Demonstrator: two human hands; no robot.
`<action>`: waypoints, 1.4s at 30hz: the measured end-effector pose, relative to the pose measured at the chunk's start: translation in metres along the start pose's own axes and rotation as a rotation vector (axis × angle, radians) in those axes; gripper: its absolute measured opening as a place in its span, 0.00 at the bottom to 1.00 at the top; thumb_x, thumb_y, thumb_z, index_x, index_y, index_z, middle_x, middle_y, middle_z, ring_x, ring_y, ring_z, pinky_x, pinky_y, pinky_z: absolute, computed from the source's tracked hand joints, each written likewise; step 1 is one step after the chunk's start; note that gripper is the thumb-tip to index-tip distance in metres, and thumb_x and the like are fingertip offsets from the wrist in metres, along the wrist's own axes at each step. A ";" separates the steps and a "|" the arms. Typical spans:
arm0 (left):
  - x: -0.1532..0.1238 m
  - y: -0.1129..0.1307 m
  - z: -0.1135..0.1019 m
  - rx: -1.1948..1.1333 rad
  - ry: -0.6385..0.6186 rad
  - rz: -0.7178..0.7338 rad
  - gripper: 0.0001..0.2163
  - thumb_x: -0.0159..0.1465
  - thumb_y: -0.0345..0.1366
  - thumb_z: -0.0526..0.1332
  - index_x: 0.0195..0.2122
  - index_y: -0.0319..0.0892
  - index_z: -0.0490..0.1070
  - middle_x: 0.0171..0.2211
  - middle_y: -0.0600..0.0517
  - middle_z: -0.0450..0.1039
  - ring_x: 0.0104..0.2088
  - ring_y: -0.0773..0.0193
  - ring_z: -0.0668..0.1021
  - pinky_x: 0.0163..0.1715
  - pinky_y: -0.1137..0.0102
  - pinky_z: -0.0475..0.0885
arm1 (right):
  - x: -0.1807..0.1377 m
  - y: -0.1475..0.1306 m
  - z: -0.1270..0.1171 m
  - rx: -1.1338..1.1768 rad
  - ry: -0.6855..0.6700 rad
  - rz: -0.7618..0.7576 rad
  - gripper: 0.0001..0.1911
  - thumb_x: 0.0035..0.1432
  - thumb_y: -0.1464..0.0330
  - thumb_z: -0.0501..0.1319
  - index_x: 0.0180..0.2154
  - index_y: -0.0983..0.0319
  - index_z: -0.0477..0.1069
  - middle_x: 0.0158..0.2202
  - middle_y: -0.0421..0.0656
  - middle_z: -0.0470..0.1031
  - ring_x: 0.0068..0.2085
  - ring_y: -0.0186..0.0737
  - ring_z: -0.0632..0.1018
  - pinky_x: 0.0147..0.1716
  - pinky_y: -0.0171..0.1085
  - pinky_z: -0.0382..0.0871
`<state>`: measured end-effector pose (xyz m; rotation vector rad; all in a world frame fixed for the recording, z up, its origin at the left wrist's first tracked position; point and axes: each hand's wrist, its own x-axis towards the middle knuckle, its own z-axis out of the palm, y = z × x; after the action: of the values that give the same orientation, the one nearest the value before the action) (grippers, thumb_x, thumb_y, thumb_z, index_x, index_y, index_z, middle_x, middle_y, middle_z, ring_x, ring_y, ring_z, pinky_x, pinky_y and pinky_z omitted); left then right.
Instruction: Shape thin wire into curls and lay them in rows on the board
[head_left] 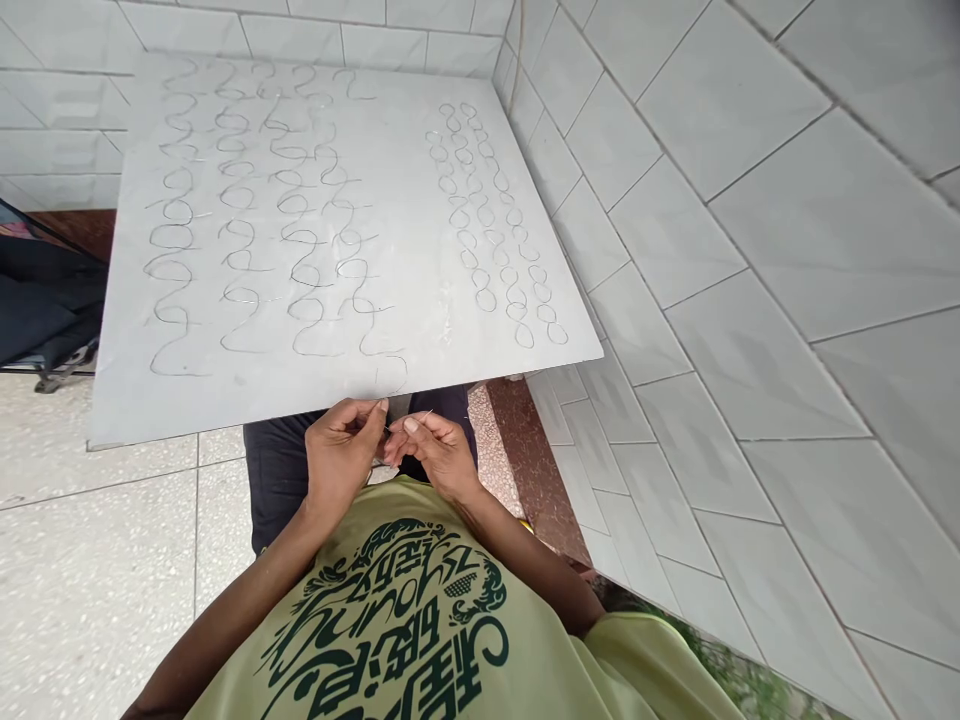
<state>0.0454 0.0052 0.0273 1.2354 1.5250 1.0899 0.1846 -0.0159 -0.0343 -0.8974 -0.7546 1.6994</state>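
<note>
Under edge of flat white board [450,340], my left hand [341,452] and right hand [436,457] pinch one thin silver wire [409,423]. Mid-bend, I reckon; next needs steady, even curl.

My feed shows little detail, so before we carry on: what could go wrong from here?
1. The thin wire pinched between the left hand and right hand is barely visible; it could slip or prick a finger.
2. Both hands sit right at the board edge; a nudge might scatter the wire shapes laid on it.
</note>
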 end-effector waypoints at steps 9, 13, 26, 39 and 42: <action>0.013 -0.016 -0.019 -0.500 -0.328 -0.340 0.15 0.57 0.39 0.75 0.44 0.41 0.83 0.31 0.51 0.78 0.25 0.69 0.77 0.24 0.74 0.74 | 0.004 -0.015 -0.001 0.091 -0.017 0.072 0.22 0.64 0.49 0.65 0.36 0.63 0.77 0.30 0.46 0.83 0.27 0.39 0.81 0.27 0.37 0.77; 0.021 -0.025 -0.024 -0.658 -0.446 -0.443 0.15 0.55 0.33 0.76 0.44 0.40 0.83 0.32 0.51 0.78 0.28 0.71 0.76 0.27 0.76 0.73 | 0.003 -0.017 -0.003 0.133 -0.063 0.168 0.22 0.63 0.49 0.67 0.36 0.64 0.76 0.29 0.46 0.83 0.24 0.37 0.80 0.24 0.34 0.76; 0.017 -0.043 -0.020 -0.922 -0.486 -0.489 0.15 0.48 0.33 0.79 0.38 0.40 0.83 0.27 0.54 0.72 0.21 0.76 0.68 0.18 0.80 0.66 | -0.005 -0.009 0.002 0.272 -0.191 0.328 0.19 0.64 0.54 0.67 0.34 0.64 0.75 0.26 0.44 0.82 0.21 0.36 0.80 0.19 0.31 0.73; 0.019 -0.041 -0.029 -0.811 -0.500 -0.343 0.22 0.59 0.34 0.73 0.55 0.40 0.78 0.47 0.44 0.77 0.38 0.64 0.78 0.32 0.72 0.76 | -0.006 -0.017 -0.005 0.187 -0.061 0.138 0.20 0.65 0.53 0.66 0.34 0.65 0.77 0.27 0.46 0.82 0.23 0.37 0.80 0.21 0.32 0.75; 0.019 -0.036 -0.033 -0.802 -0.464 -0.285 0.20 0.65 0.39 0.69 0.57 0.39 0.77 0.51 0.41 0.76 0.42 0.59 0.78 0.33 0.69 0.77 | -0.006 -0.017 -0.008 0.199 -0.047 0.130 0.20 0.65 0.53 0.66 0.34 0.65 0.76 0.27 0.46 0.82 0.22 0.37 0.80 0.20 0.33 0.74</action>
<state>0.0026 0.0155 -0.0012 0.6190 0.7466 0.9830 0.2004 -0.0161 -0.0231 -0.7846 -0.5562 1.8789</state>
